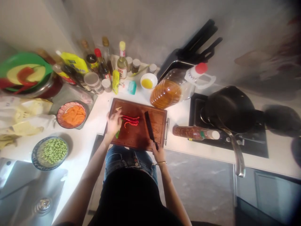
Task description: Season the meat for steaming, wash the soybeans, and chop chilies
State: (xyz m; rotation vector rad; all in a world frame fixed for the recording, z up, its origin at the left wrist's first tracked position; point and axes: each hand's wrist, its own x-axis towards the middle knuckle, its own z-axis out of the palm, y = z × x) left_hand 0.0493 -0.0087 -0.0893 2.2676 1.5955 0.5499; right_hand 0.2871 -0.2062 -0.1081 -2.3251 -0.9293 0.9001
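On the brown wooden cutting board (137,138) lie several thin red chili peppers (131,120), side by side near its middle. My left hand (114,121) is over the board's left part, its fingertips closed at the left ends of the chilis. Just below those fingers is a green piece (117,134), perhaps a pepper, partly covered by the hand. A small pale piece (118,108) sits above the fingertips. With its fingers wrapped around the handle, my right hand (158,152) holds a dark-bladed kitchen knife (149,124). The blade points away from me, to the right of the chilis.
Left stand a bowl of green beans (52,152), a bowl of orange slices (71,115) and a sink (28,194). Behind are seasoning bottles (122,64), a small yellow-filled bowl (149,81), an oil jug (170,89) and a knife block (175,62). A pot (230,110) sits right.
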